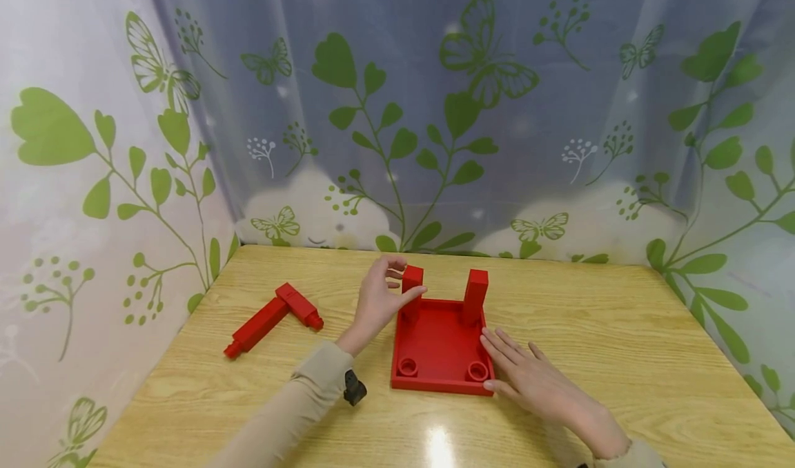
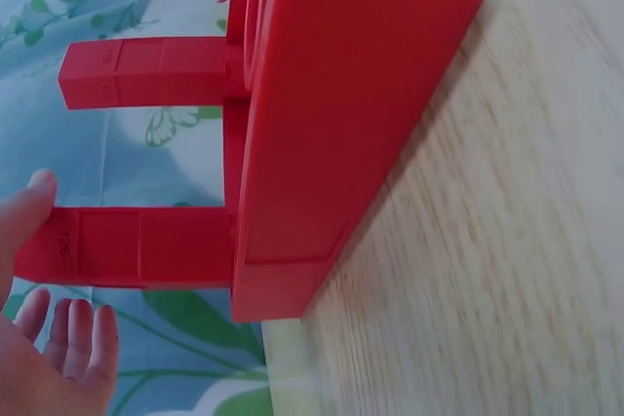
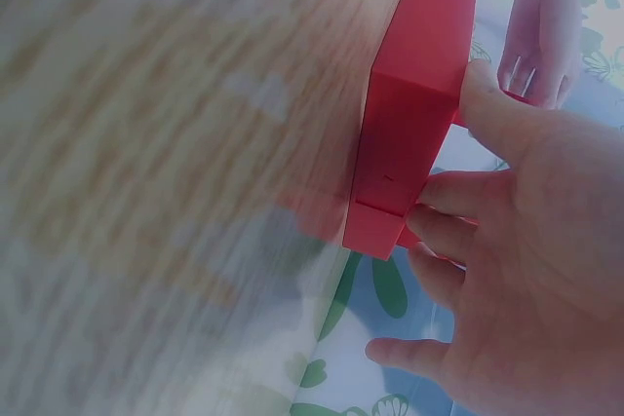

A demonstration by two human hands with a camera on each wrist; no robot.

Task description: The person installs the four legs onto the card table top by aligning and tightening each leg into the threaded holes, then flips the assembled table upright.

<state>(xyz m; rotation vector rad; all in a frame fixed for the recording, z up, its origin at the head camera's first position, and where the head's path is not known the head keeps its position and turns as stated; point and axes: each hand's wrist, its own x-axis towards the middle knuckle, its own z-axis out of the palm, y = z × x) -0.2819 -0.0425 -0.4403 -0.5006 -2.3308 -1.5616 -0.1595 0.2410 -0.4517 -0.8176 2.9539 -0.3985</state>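
Observation:
A square red plastic tabletop-like piece with a raised rim lies on the table. Its two near corners have round sockets, and red square legs stand upright in the far corners. My left hand is at the far-left leg, thumb against or very close to its upper part, the other fingers apart from it with a gap showing. My right hand rests with extended fingers on the right rim, thumb near the front-right corner; the right wrist view shows those fingers along the edge.
Two loose red legs lie left of the piece, one touching the other, each with a narrower plug end. The wooden table meets a curtain printed with leaves and butterflies at the back and left.

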